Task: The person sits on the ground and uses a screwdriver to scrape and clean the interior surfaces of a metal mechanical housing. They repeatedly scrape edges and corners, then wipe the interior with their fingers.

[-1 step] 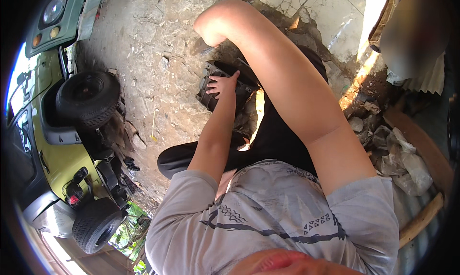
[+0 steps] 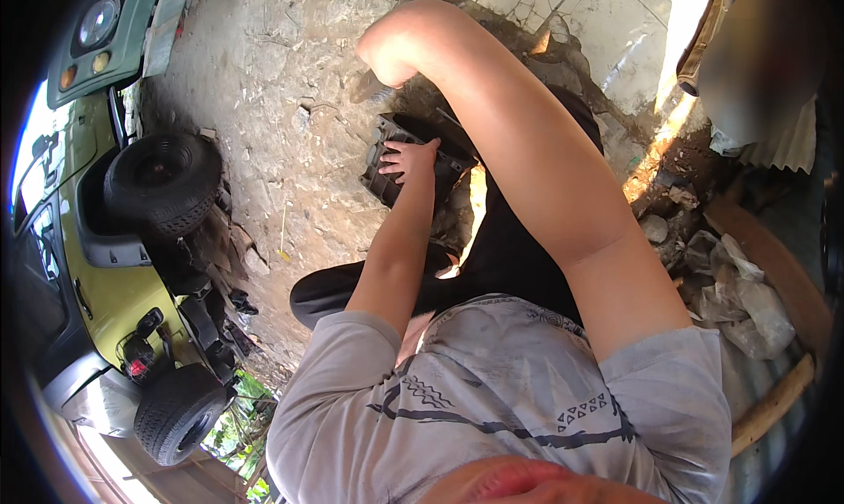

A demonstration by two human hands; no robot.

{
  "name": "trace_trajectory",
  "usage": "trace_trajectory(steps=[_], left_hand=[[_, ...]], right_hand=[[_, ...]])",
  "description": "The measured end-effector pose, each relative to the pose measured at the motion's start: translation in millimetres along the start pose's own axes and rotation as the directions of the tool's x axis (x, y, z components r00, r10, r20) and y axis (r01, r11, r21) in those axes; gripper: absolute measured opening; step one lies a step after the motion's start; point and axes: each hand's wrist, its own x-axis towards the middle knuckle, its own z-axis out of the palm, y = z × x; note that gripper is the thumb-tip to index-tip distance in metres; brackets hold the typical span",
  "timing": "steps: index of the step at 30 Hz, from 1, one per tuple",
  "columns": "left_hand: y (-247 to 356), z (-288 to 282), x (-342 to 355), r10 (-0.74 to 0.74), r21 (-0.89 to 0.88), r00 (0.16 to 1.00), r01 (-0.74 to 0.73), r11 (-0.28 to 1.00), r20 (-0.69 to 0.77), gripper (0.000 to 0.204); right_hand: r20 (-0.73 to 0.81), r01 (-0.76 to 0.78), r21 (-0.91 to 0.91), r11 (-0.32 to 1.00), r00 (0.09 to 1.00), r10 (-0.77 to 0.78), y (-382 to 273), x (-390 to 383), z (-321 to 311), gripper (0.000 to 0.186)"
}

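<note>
My left hand (image 2: 406,159) rests with spread fingers on top of a dark ribbed metal part (image 2: 384,186) that stands on the rough concrete ground (image 2: 290,82). My right hand (image 2: 394,54) is raised above and just left of that part, curled into a fist. A small dark shape shows under the fist, and I cannot tell whether the hand grips it. My right forearm crosses the picture from lower right to the fist. My black-trousered legs lie folded behind the part.
A green vehicle (image 2: 97,293) stands at the left with two black tyres (image 2: 163,174) (image 2: 180,407) showing. Rubble and crumpled plastic sheeting (image 2: 738,293) lie at the right beside a wooden plank (image 2: 774,403). Another person (image 2: 756,56) is at the upper right.
</note>
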Motion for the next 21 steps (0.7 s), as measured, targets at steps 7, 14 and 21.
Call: trace_trajectory(steps=[7, 14, 21], left_hand=[[7, -18, -25, 0.042, 0.013, 0.998, -0.043, 0.999, 0.044, 0.13], [0, -20, -22, 0.035, -0.025, 0.999, -0.035, 0.999, 0.007, 0.129], [-35, -27, -8, 0.075, -0.169, 0.996, -0.081, 0.982, -0.041, 0.125]], right_hand=[[-0.019, -0.062, 0.011, 0.998, 0.998, 0.063, 23, 14, 11, 0.032], [-0.052, -0.045, 0.13, 0.99, 0.997, 0.052, 34, -3, 1, 0.033], [-0.06, -0.019, 0.203, 0.979, 0.998, 0.032, 46, -8, -2, 0.034]])
